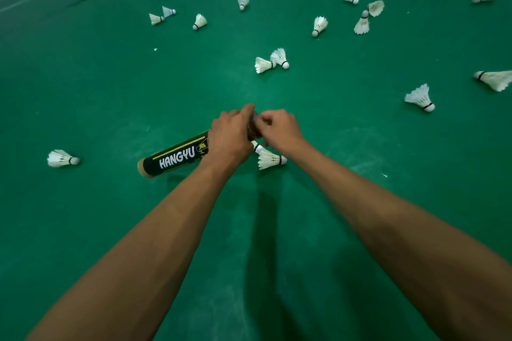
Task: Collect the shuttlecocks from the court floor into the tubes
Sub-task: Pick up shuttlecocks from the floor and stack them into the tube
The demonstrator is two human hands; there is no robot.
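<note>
**Desk:** What sits at frame left?

**Photographer:** A lone shuttlecock [63,158] lies on the green court floor [97,86] at middle left. Just right of it, a black tube [173,158] lettered HANGYU slants up toward frame centre.

**Desk:** And the hands?

**Photographer:** At centre, the left hand [231,137] wraps its fingers firmly round the tube's upper part. The right hand [279,130] meets it at the tube's top end, fingers curled tight. What they pinch there, I cannot tell. A second shuttlecock [270,159] lies on the floor just below both hands.

**Desk:** Further right?

**Photographer:** More shuttlecocks [419,98] lie scattered across the upper and right frame, well apart from the tube.
</note>
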